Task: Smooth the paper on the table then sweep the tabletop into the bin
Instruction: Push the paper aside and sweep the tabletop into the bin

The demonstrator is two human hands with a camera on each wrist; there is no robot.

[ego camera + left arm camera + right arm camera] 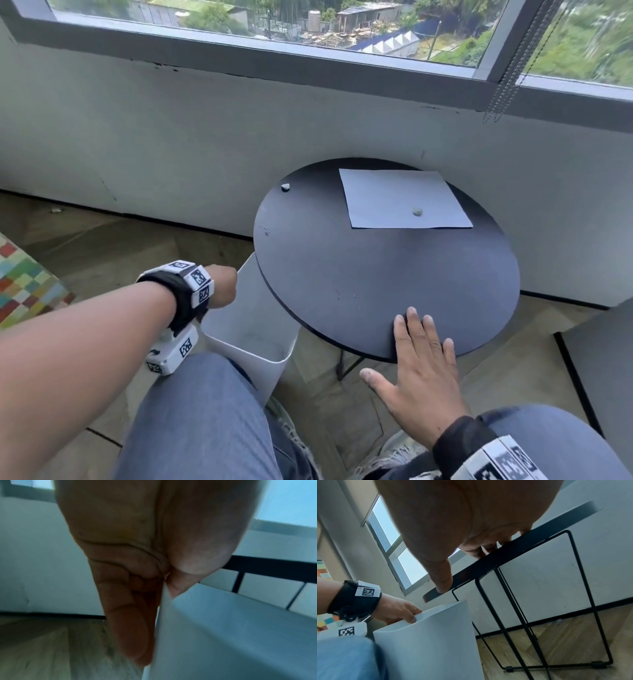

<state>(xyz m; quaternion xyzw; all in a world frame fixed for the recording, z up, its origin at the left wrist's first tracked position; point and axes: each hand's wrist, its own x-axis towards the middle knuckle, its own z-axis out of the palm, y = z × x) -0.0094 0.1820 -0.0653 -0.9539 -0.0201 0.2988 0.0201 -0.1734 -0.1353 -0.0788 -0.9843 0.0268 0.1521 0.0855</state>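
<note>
A white sheet of paper (pixel 400 198) lies flat at the back of the round black table (pixel 359 274). One small grey crumb (pixel 417 211) sits on the paper and another crumb (pixel 285 187) on the tabletop's left edge. My left hand (pixel 224 286) pinches the rim of the white bin (pixel 253 339), which stands partly under the table's left side; in the left wrist view the fingers (pixel 130 615) lie outside the bin wall (pixel 223 635) and the thumb inside. My right hand (pixel 421 359) is flat and spread, its fingertips resting on the table's near edge.
A white wall and a window with a hanging bead chain (pixel 503 85) stand behind the table. The table's black wire legs (pixel 522 615) rest on a wood floor. A colourful checked cushion (pixel 24 284) is at far left. My knees in jeans (pixel 198 421) fill the foreground.
</note>
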